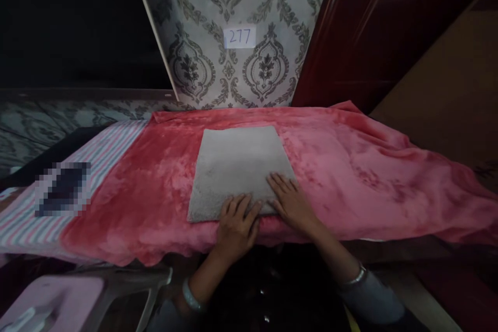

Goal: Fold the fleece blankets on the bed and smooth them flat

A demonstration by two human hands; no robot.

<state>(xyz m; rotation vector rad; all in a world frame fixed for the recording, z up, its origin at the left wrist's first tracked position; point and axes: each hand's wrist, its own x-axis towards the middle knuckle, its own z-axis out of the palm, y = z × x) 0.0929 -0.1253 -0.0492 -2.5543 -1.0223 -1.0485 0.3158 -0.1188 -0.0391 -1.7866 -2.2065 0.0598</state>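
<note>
A red and pink blanket spreads from side to side, rumpled at the right and drooping along its near edge. Behind it stand a dark screen at the left, a patterned wall in the middle and a glossy dark red panel at the right. At the left end is a striped cloth, with a dark, pixelated item on it. The gray cloth lies flat on the middle of the blanket. The left hand rests palm down at its near edge, fingers slightly bent and apart; the right hand lies over its near right corner, fingers outstretched, thumb apart. Neither clamps anything. A white paper on the wall reads 277.
</note>
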